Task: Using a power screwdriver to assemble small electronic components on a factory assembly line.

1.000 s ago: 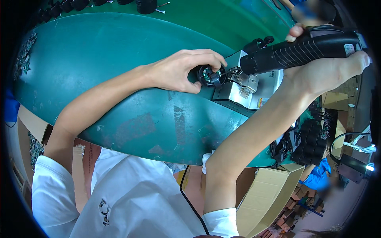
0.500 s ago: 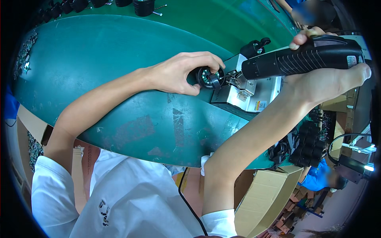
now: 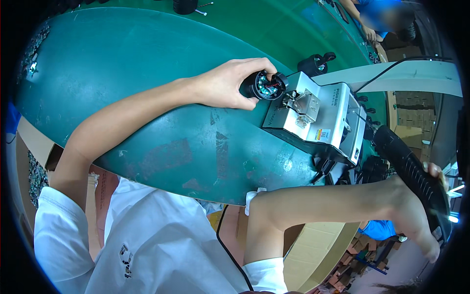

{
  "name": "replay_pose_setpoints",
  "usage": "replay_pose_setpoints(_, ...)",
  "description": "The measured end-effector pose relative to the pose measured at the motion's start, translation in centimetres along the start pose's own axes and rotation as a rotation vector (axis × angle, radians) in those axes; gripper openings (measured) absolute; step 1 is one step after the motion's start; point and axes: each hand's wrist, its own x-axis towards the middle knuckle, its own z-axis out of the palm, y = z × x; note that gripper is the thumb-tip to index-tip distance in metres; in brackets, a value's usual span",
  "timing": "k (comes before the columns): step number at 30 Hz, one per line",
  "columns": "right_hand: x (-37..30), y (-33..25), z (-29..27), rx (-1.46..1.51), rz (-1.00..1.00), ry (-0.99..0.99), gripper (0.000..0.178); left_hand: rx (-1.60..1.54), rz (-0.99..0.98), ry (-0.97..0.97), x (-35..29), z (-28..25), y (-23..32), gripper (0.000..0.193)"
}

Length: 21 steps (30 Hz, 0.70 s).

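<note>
My left hand [image 3: 223, 84] is closed around a black round housing [image 3: 248, 88], its fingers and thumb gripping the sides. Inside the housing's open end a green circuit board [image 3: 267, 88] and thin red wires show. The housing is held just above the table, right beside the left end of a silver metal screw feeder [image 3: 330, 115]. Off to the right, past the feeder, my right hand [image 3: 409, 208] is wrapped around a black electric screwdriver [image 3: 409, 169]. Its bit end points up and left toward the feeder's right side, near a thin shaft.
Behind the feeder stands another black housing [image 3: 309, 65]. Small parts are heaped at the green table's [image 3: 147, 54] far left edge. More black parts [image 3: 376, 169] lie right of the feeder. An open cardboard box [image 3: 323, 245] is below the table edge. A co-worker [image 3: 377, 17] sits at far right.
My right hand has swung the screwdriver away from the housing, rightward and nearer, past the feeder. My left hand still holds the housing, now tilted with its open end more toward the feeder.
</note>
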Motion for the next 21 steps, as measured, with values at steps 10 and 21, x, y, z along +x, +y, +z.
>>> replay_pose_setpoints(10, -1.8, 3.5, 1.6, -0.250, 0.131, -0.100, 0.110, -0.073, -0.059, -0.013, 0.1, -0.4, 0.7, 0.057)
replay_pose_setpoints(21, 0.4, 0.4, -1.7, 0.546, 0.249, -0.376, 0.099, -0.039, -0.050, 0.006, -0.6, -0.8, 0.0, 0.055)
